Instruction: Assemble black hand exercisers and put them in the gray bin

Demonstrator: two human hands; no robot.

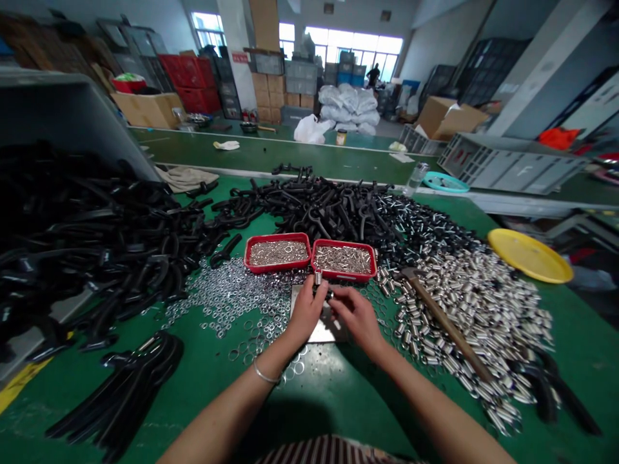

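Observation:
My left hand is closed around a small silver coil spring, whose ribbed end stands upright above the thumb. Close beside it, my right hand pinches something small and dark near the left thumb; its kind cannot be made out. Both hands are over a pale metal plate on the green table. Just beyond them are two red trays, one of tiny rings and one of small metal pins. A heap of silver springs lies to the right.
A hammer rests on the springs. Washers are scattered left of the plate. Black curved handles pile up behind the trays and fill a grey bin at left. A yellow lid lies at right; black-and-silver screws lie behind.

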